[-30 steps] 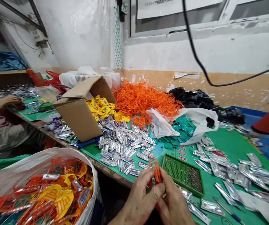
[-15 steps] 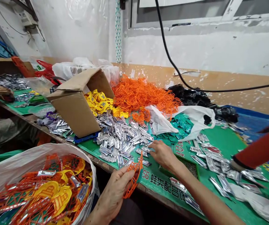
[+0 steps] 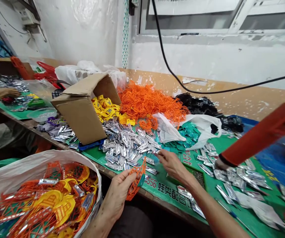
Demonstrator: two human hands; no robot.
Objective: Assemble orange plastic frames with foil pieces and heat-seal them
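Hand Positions and Surrounding Items at the Table, Head View

The left hand [image 3: 119, 195] holds an orange lattice piece [image 3: 136, 183] above the front edge of the table [image 3: 142, 193]. Its fingers [image 3: 129, 175] are clamped on the lower part of the piece, which stands tilted between the two hands. The right hand [image 3: 172, 167] is just beside the piece, reaching over a green printed mat [image 3: 162, 188]. Its fingers [image 3: 161, 158] are close together at a pile of silver foil packets [image 3: 125, 145]; whether they grip a packet cannot be determined.

To the left, a white sack [image 3: 33, 168] holds orange and yellow pieces. Behind the pile stand an open cardboard box [image 3: 80, 120], yellow pieces [image 3: 105, 107] and a large orange lattice heap [image 3: 147, 102]. A white plastic bag [image 3: 202, 132] lies on teal discs [image 3: 189, 132].

A red-orange sleeve [image 3: 264, 135] crosses above the packets at right, and a black cable [image 3: 182, 79] hangs across the wall. A co-worker's hand [image 3: 7, 93] rests at far left
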